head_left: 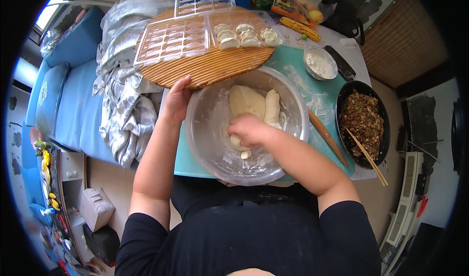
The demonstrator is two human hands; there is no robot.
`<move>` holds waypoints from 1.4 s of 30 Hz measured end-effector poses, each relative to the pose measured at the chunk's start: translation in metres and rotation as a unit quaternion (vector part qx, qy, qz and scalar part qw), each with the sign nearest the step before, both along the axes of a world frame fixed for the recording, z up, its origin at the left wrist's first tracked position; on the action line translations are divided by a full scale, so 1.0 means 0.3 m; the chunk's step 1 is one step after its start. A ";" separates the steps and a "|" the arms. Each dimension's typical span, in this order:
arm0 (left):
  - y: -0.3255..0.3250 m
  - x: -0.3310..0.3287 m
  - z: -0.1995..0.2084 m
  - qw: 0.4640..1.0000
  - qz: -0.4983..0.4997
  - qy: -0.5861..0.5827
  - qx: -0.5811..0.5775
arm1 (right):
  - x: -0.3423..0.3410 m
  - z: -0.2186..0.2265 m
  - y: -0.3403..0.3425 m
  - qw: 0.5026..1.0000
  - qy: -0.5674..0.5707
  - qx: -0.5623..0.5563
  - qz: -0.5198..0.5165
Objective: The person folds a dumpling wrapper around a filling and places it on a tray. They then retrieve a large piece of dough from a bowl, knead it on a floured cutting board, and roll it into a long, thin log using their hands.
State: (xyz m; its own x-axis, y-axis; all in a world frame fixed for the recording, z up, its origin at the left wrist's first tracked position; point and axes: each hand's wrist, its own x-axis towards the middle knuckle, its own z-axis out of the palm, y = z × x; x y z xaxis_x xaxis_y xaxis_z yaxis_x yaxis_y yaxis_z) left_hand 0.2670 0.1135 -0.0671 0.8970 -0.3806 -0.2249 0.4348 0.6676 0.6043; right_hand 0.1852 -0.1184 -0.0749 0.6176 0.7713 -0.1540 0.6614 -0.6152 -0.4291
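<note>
My left hand [179, 99] is at the near edge of a round, ribbed brown tray [195, 71], a digit over its edge and the other fingers mostly hidden. That hand is also close to the left rim of a wide metal bowl [199, 144]. Inside the bowl, my right hand [248, 129] is closed on a small lump of dough [237, 142]. A large pale dough piece [246, 102] and a thick dough roll [272, 105] lie beyond it. One small dough bit [245, 154] rests nearer me. Flour smears the bowl's inside.
Clear plastic trays [172, 38] sit on the round tray, one holding dumplings [244, 34]. On the green mat [288, 61] are a floury bowl [320, 63] and a rolling pin [326, 135]. Rightward, chopsticks [367, 158] lean in a black pan of filling [362, 117]. A cleaver [340, 63] lies behind.
</note>
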 end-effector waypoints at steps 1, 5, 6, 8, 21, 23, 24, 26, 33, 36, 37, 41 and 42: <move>-0.004 -0.007 -0.003 1.000 0.003 0.005 -0.004 | -0.006 -0.006 0.001 1.000 0.000 0.002 -0.001; -0.021 -0.027 0.020 1.000 0.020 -0.003 -0.010 | -0.006 0.003 0.000 1.000 -0.012 0.000 0.010; -0.021 -0.029 0.022 1.000 0.026 0.007 -0.006 | -0.005 0.000 0.001 1.000 -0.014 0.008 0.008; -0.031 -0.028 0.041 1.000 0.015 -0.003 0.002 | -0.006 -0.012 0.003 1.000 -0.017 0.023 0.004; -0.054 -0.001 -0.011 0.990 0.056 0.010 0.127 | -0.045 0.022 0.011 0.998 -0.034 0.025 -0.040; -0.051 0.001 -0.027 0.994 0.039 0.000 0.101 | -0.033 0.028 0.003 0.995 0.020 0.088 -0.052; -0.054 -0.002 -0.024 0.994 0.045 -0.006 0.098 | -0.032 0.041 0.007 0.994 0.033 0.084 -0.060; -0.063 -0.007 -0.013 0.993 0.058 -0.021 0.096 | -0.034 0.044 0.008 0.989 0.059 0.109 -0.078; -0.063 -0.005 -0.034 0.994 0.069 -0.041 0.074 | -0.038 0.118 0.012 0.955 0.152 0.240 -0.084; -0.067 -0.007 -0.031 0.992 0.079 -0.049 0.082 | -0.033 0.143 0.000 0.917 0.155 0.363 -0.062; -0.069 -0.008 -0.031 0.992 0.080 -0.046 0.083 | -0.031 0.159 -0.008 0.895 0.159 0.410 -0.075; -0.067 -0.008 -0.027 0.991 0.073 -0.032 0.106 | -0.010 0.178 -0.064 0.784 0.187 0.578 -0.127; -0.066 -0.005 -0.027 0.990 0.072 -0.038 0.114 | -0.013 0.187 -0.070 0.765 0.193 0.600 -0.134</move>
State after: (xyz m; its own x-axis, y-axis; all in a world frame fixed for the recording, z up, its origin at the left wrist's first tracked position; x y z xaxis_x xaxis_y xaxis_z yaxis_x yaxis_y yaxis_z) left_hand 0.2655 0.0938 -0.0753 0.9558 -0.1945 -0.2206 0.2930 0.5623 0.7733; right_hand 0.1812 -0.1394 -0.0188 0.8654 0.3543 0.3545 0.2620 0.2832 -0.9226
